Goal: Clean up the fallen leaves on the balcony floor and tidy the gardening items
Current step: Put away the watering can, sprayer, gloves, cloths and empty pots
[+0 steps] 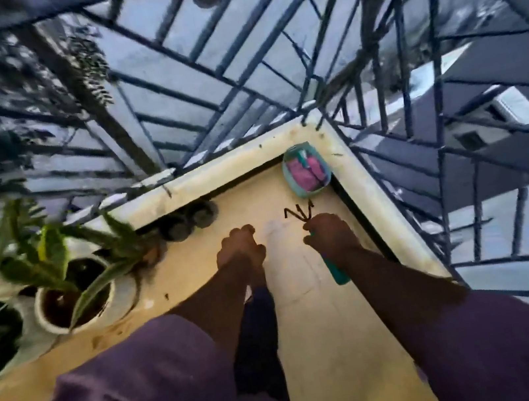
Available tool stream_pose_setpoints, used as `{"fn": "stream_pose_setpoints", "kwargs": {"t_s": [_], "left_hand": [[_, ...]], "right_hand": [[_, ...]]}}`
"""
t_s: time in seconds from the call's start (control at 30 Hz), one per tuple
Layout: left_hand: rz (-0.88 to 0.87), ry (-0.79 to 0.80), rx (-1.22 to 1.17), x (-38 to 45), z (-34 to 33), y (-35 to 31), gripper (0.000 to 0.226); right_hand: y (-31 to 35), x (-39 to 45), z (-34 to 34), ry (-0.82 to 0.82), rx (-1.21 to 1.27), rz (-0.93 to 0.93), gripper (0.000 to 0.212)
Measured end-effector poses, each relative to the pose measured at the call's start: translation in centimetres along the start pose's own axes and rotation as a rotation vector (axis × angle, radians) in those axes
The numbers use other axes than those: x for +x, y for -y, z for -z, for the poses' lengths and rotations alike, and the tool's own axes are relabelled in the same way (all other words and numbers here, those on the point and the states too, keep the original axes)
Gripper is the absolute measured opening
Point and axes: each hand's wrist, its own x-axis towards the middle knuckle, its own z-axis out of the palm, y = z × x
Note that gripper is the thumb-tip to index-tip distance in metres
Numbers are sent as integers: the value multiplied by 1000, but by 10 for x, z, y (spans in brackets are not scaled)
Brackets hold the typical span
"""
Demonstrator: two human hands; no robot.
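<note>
Right hand (pixel 329 236) wrapped around a hand rake (pixel 318 243), gripping the teal handle near its top. Long axis running away from the body and slightly leftward: dark bent prongs pointing up-frame toward the balcony corner, handle end poking out below the hand toward the lower right. Middle of the handle hidden inside the grip. Held above the yellowish floor (pixel 328 329), just short of a teal basket (pixel 306 169) with pink contents sitting in the corner against the low ledge (pixel 216 169). Left hand (pixel 239 249) beside it, fingers curled; anything inside cannot be made out. Blurred potted plant (pixel 73 293) and small dark pots (pixel 190 219) along the left. Purple sleeves cut off at the bottom edge.
</note>
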Motion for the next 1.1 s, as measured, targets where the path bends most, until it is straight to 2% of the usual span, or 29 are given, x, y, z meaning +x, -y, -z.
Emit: {"fn": "stream_pose_setpoints", "kwargs": {"t_s": [0.1, 0.23, 0.37, 0.53, 0.63, 0.8, 0.9, 0.97, 1.03, 1.1], "left_hand": [[-49, 62, -22, 93, -22, -57, 48], [-72, 152, 5, 228, -73, -107, 46], [-58, 140, 61, 371, -131, -134, 49], [2, 160, 127, 508, -205, -131, 49], [25, 147, 113, 557, -245, -127, 50], [32, 70, 132, 606, -287, -119, 48], [39, 64, 202, 614, -300, -115, 47], [50, 83, 187, 614, -303, -114, 48], [72, 108, 153, 602, -298, -113, 49], [105, 111, 125, 578, -287, -113, 48]], "right_hand": [[-49, 88, 25, -3, 6, -50, 39], [-113, 224, 26, -13, 63, -162, 37], [-178, 374, -1, 30, 31, -138, 34], [-238, 517, -60, 77, 48, -31, 20], [-256, 574, -97, 109, 22, 54, 22], [-269, 624, -143, 37, 14, 119, 15], [-271, 645, -164, 37, 4, 111, 17], [-272, 652, -168, 112, 15, 99, 21], [-266, 647, -161, 183, 53, 98, 29], [-259, 626, -143, 151, 115, 50, 35]]}}
